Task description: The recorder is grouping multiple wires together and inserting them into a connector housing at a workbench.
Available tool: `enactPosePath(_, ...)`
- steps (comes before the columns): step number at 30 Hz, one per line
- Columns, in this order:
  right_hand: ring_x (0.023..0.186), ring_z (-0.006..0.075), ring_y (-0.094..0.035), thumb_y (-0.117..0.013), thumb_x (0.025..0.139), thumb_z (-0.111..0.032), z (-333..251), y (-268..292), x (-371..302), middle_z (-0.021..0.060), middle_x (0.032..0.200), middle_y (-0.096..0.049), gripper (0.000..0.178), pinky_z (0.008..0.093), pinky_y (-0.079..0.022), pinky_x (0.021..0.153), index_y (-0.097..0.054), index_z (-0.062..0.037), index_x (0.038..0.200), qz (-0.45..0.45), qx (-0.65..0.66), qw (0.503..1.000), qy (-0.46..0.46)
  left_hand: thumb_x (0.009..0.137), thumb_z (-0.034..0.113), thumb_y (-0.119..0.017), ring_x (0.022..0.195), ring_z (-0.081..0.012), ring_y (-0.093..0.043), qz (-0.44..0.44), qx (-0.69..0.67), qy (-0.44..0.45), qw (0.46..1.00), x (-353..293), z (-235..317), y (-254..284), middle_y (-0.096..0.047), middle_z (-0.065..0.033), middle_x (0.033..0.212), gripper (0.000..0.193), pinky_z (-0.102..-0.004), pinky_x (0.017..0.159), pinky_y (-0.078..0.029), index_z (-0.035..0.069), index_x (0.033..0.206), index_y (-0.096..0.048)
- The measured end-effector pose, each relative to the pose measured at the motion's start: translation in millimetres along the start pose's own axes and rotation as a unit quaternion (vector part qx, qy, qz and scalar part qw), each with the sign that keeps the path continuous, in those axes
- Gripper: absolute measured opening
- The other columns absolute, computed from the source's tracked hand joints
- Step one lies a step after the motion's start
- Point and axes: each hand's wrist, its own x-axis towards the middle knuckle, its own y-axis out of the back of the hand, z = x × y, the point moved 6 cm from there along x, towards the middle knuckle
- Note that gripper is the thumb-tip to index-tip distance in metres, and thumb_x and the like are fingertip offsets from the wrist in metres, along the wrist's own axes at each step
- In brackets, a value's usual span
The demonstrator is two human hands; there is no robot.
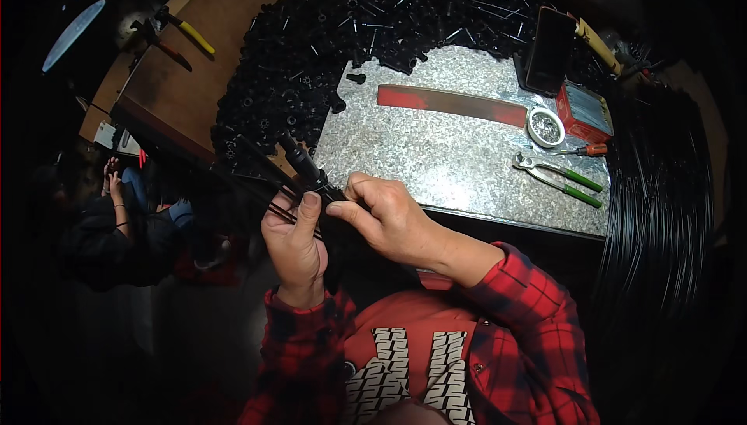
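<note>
Both hands meet in front of me, just off the near left corner of the speckled grey board. A black cylindrical part [302,162] with thin black rods [268,184] fanning from it is gripped in my left hand [296,242], thumb pressed on its side. Curled closed, my right hand [391,219] pinches the lower end of the same part between thumb and forefinger. The exact joint under the fingers is hidden. A large heap of black plastic parts [311,43] lies beyond the hands.
On the speckled board [405,160] lie a worn red strip [451,106], a white dish of small metal bits [546,128], green-handled pincers [556,179], a screwdriver [595,149] and a red box [583,110]. A phone [550,51] leans behind. Long black rods [661,191] hang at right. Another person [117,215] sits at left.
</note>
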Motion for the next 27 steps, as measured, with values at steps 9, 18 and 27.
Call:
enactPosePath(9,0.053,0.0323,-0.054,-0.058,0.088,-0.009,3,0,-2,0.015,0.058,-0.048,0.02,0.0383,-0.04,0.05,-0.048,0.0002,0.102,0.03,0.033,0.999,-0.009,0.084,0.0,-0.065,0.084,-0.009,-0.057,0.033,0.006,-0.011,0.999,1,-1,1,-0.063,-0.0037,0.094,0.017,-0.0224,0.08,-0.045,-0.001,0.101,-0.061)
enactPosePath(18,0.062,0.0263,-0.062,-0.057,0.088,-0.006,6,-1,-3,0.015,0.075,-0.061,0.039,0.0318,-0.047,0.057,-0.045,-0.0026,0.125,0.0,0.065,0.998,-0.002,0.084,0.001,-0.066,0.087,-0.0101,-0.058,0.016,0.017,0.024,0.999,0,-6,5,-0.064,-0.0049,0.096,0.018,-0.0233,0.082,-0.045,-0.002,0.101,-0.062)
enactPosePath(27,0.088,0.0335,-0.065,-0.056,0.089,-0.005,10,-4,-6,0.0194,0.101,-0.064,0.034,0.0343,-0.052,0.072,-0.048,-0.0011,0.121,0.03,0.068,0.997,0.035,0.085,0.0,-0.064,0.09,-0.0109,-0.059,0.001,0.054,0.01,0.998,2,-1,-1,-0.064,-0.0063,0.099,0.021,-0.0245,0.084,-0.045,-0.004,0.105,-0.061)
